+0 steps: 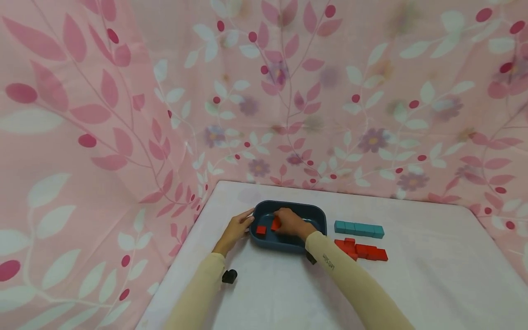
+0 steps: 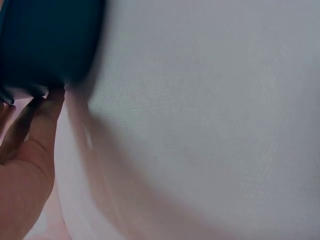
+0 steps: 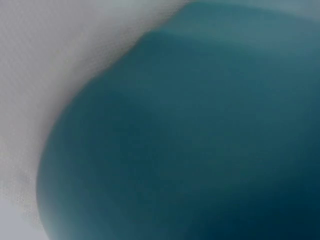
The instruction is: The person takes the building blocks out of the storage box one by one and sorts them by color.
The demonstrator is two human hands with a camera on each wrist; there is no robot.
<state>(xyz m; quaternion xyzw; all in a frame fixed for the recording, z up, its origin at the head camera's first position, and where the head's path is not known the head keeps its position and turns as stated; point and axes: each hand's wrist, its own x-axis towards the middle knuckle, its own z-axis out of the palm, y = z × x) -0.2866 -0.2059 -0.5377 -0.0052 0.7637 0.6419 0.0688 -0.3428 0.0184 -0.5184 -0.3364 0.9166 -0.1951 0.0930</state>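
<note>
A dark blue tub [image 1: 288, 249] with rounded corners stands on the white-covered table. My left hand [image 1: 238, 228] rests at the tub's left end; in the left wrist view its extended fingers [image 2: 47, 117] touch the end of the tub [image 2: 50, 45]. Reaching inside, my right hand [image 1: 290, 222] pinches a red block [image 1: 276, 223] between thumb and fingers. Another red block [image 1: 261, 230] lies on the tub floor to the left of it. The right wrist view is filled by the tub's blurred blue wall [image 3: 175, 125], with that hand out of sight.
Right of the tub, several teal blocks [image 1: 359, 229] form a straight row. Nearer me is a group of red blocks [image 1: 363, 250], partly behind the right forearm. Black wrist devices [image 1: 229, 276] hang under both forearms. Floral pink cloth [image 1: 309, 114] hangs behind and on the left.
</note>
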